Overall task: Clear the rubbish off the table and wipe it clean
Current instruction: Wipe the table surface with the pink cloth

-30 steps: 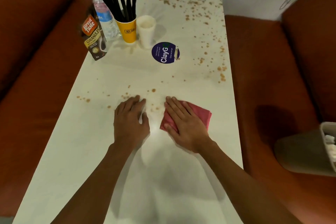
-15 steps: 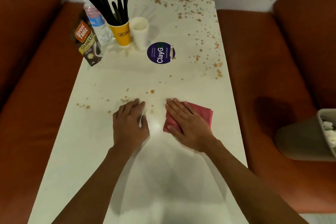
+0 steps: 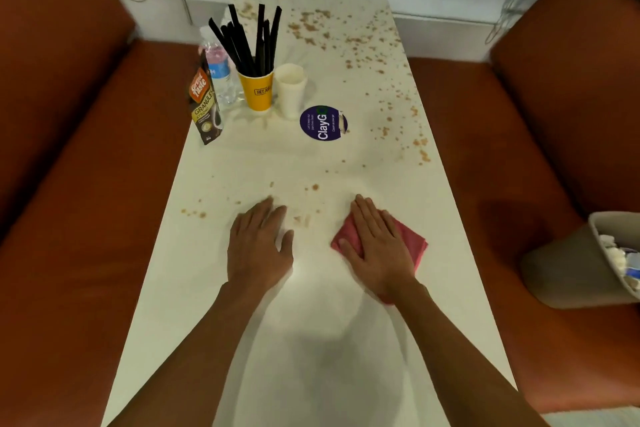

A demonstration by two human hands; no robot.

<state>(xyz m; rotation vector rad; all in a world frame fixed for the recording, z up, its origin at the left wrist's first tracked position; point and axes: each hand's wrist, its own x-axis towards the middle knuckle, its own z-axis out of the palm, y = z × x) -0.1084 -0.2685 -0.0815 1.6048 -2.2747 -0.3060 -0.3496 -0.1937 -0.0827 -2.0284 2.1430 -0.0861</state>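
Unmoved: left hand [image 3: 258,250] flat on table [image 3: 453,218], right hand [image 3: 375,246] pressing cloth [image 3: 414,242].

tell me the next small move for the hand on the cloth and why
Probably slide the right hand with the pink cloth forward and left over the brown crumbs lying between it and the left hand. The cloth is flat under the palm, and the table nearer the person looks clean.

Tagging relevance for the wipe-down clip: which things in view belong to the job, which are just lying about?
Job: pink cloth under the right hand; left hand flat on the white table; brown crumbs; bin holding rubbish.
Lying about: yellow cup of black straws, white cup, water bottle, Great Taste coffee pack, ClayGo sticker.
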